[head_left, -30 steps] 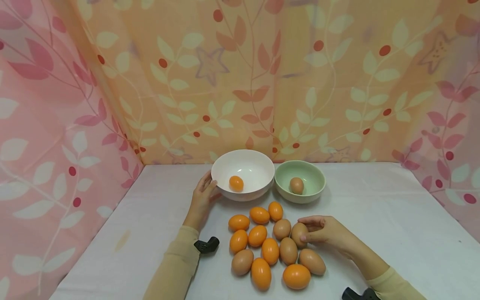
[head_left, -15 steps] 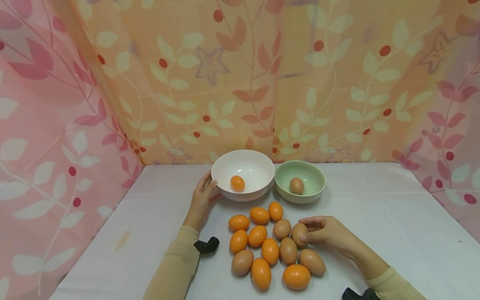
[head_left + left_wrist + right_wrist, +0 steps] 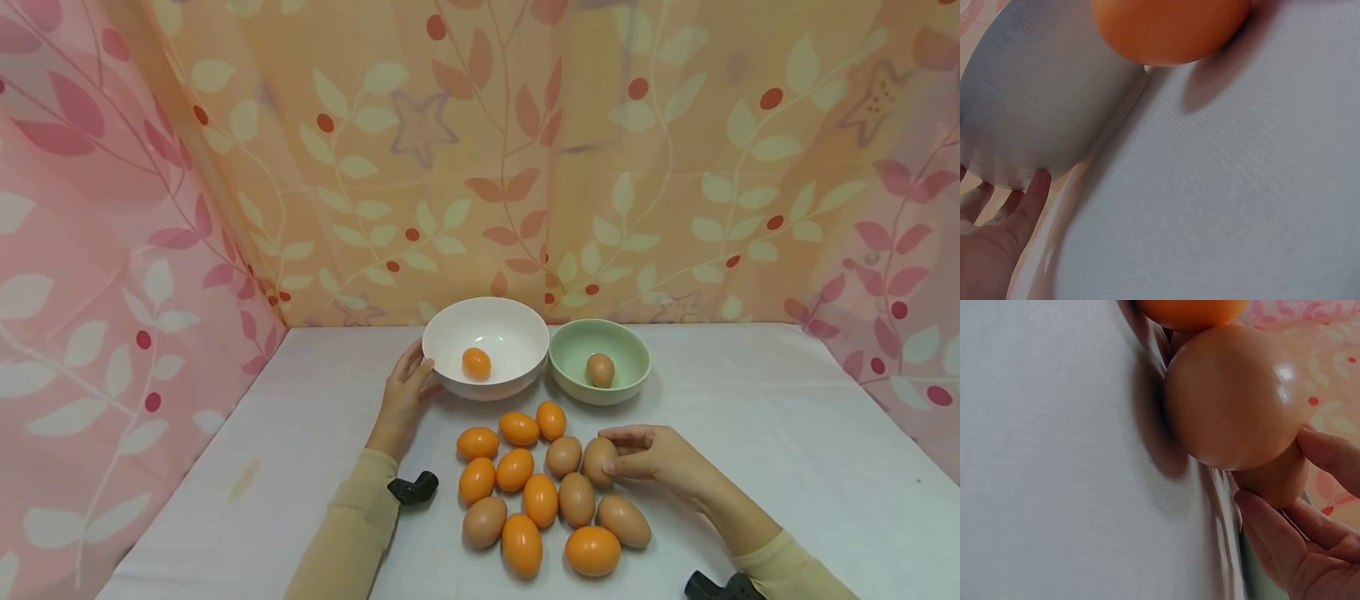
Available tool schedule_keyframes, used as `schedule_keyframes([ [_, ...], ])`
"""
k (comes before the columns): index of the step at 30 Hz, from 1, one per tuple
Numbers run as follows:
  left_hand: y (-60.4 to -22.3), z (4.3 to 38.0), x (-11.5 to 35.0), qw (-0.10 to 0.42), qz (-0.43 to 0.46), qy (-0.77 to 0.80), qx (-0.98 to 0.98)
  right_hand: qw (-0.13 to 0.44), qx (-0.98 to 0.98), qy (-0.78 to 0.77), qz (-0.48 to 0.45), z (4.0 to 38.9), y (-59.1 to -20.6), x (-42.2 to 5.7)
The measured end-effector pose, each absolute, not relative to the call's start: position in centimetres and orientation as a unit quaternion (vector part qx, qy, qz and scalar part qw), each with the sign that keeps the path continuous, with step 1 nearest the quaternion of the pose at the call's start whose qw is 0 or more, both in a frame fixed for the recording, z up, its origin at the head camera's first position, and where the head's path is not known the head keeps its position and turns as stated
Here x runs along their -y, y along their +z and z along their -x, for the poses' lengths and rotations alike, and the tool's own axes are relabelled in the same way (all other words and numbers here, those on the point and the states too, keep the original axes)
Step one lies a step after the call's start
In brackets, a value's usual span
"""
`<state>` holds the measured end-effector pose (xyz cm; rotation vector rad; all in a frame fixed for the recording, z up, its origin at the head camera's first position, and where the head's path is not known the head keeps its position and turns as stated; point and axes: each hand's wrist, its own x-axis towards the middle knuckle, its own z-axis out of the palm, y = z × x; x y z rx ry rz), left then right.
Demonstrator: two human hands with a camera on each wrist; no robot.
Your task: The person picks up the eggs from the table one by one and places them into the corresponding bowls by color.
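In the head view my left hand (image 3: 402, 402) rests against the left side of a white bowl (image 3: 525, 337). Its fairly straight thumb and fingertips touch the bowl's outer wall (image 3: 1041, 94) in the left wrist view. One orange egg (image 3: 476, 363) lies inside that bowl. My right hand (image 3: 663, 460) pinches a brown egg (image 3: 599, 463) between thumb and fingers at the right of the egg group. From the right wrist, this held egg (image 3: 1279, 478) is partly hidden behind a nearer brown egg (image 3: 1235, 400). A green bowl (image 3: 637, 354) holds one brown egg (image 3: 601, 370).
Several orange eggs (image 3: 540, 500) and brown eggs (image 3: 484, 522) lie close together on the white cloth (image 3: 300, 500), in front of the bowls. The two bowls stand side by side near the table's back edge. A patterned curtain (image 3: 487, 167) hangs behind.
The orange egg in the white bowl has rolled slightly right, and the brown egg in the green bowl has also shifted right. Both hands have stayed nearly still.
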<state>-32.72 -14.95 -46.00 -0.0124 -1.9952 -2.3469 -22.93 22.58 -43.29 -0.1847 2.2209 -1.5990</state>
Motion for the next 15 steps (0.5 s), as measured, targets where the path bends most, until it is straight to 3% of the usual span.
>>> schedule_keyframes([
  [15, -46.1, 32.8, 15.0, 0.031, 0.009, -0.763, 0.645, 0.161, -0.809, -0.563, 0.048, 22.9, -41.4, -23.3],
])
